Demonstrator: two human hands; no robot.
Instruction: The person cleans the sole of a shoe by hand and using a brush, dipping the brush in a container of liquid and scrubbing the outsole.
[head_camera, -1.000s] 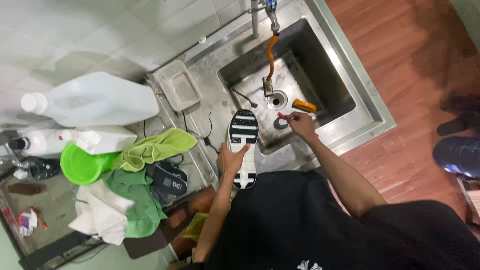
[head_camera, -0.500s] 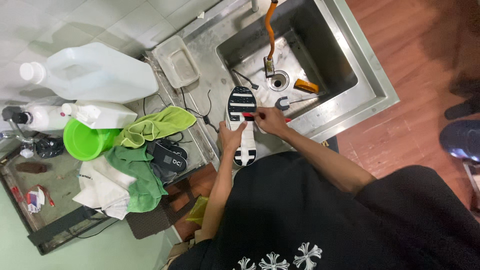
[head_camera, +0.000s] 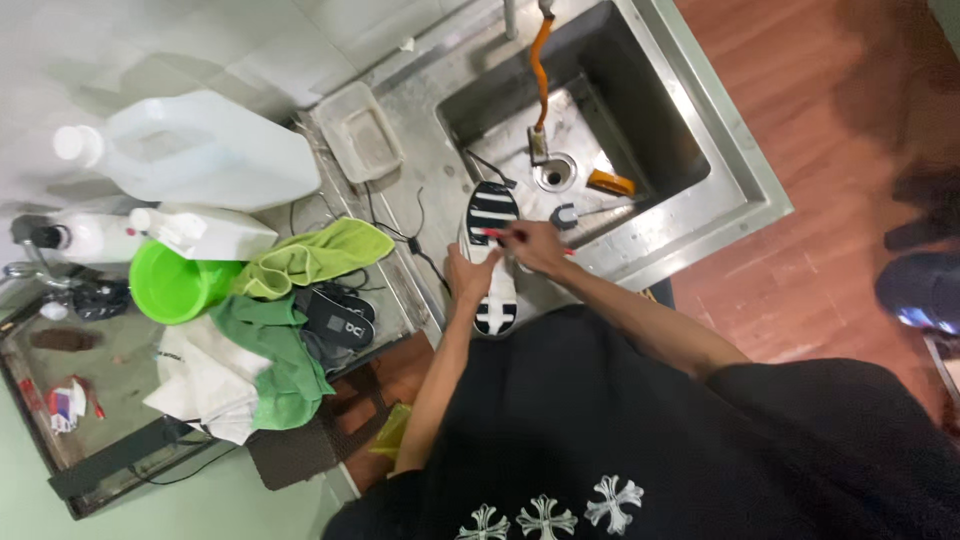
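Left hand (head_camera: 462, 277) grips the sneaker (head_camera: 491, 255) sole-up at the sink's (head_camera: 700, 160) front edge, right hand (head_camera: 535, 245) pinches a red-handled brush (head_camera: 497, 233) on it; scrubbing looks unfinished.

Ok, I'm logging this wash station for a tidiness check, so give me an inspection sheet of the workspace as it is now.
Surface: steel counter with sunken sink; looks wet and stained.
Job's things: black-and-white shoe, sole up, at the sink's edge; red-handled brush on the sole.
Clutter: white jug, spray bottle, green bowl, green cloths, black slipper, plastic tray, orange object in the sink.
Grippers: left hand holds the shoe; right hand holds the brush.
Cables: thin black cord on the counter; orange hose into the sink.
Surroundings: wooden floor, dark footwear on it.
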